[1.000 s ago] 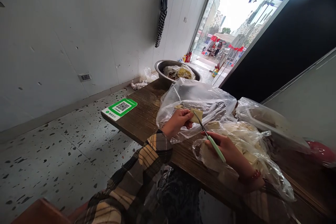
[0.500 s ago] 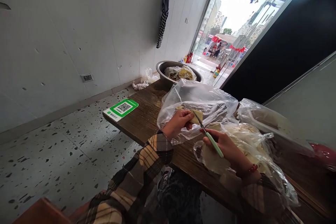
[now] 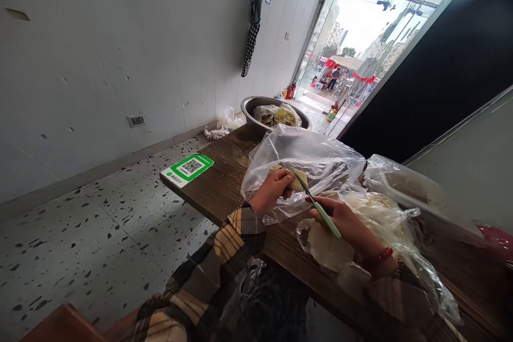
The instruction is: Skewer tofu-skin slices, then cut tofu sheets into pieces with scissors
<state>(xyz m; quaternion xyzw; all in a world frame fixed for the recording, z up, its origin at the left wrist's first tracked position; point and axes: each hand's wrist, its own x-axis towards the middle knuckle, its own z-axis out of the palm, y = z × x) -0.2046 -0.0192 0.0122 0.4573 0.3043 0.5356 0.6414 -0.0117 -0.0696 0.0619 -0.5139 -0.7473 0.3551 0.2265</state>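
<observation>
My left hand (image 3: 272, 191) is closed, pinching a small pale yellow square piece (image 3: 298, 181) above a clear plastic bag (image 3: 316, 152) on the wooden table (image 3: 216, 181). My right hand (image 3: 342, 219) is closed round the pale green handle of a small knife (image 3: 316, 204). The dark blade lies against the piece's right edge. Under my right wrist rests a second clear bag (image 3: 385, 219) holding several pale flat pieces.
A green and white QR code card (image 3: 187, 168) lies at the table's left corner. A metal basin (image 3: 274, 112) with bagged food stands at the far end. A third clear bag (image 3: 409, 181) and something red (image 3: 495, 238) are at right. Speckled floor lies to the left.
The knife blade has slid a little along the piece's edge and the piece has tilted slightly in my left fingers. The view has shifted a bit; both hands stay in place.
</observation>
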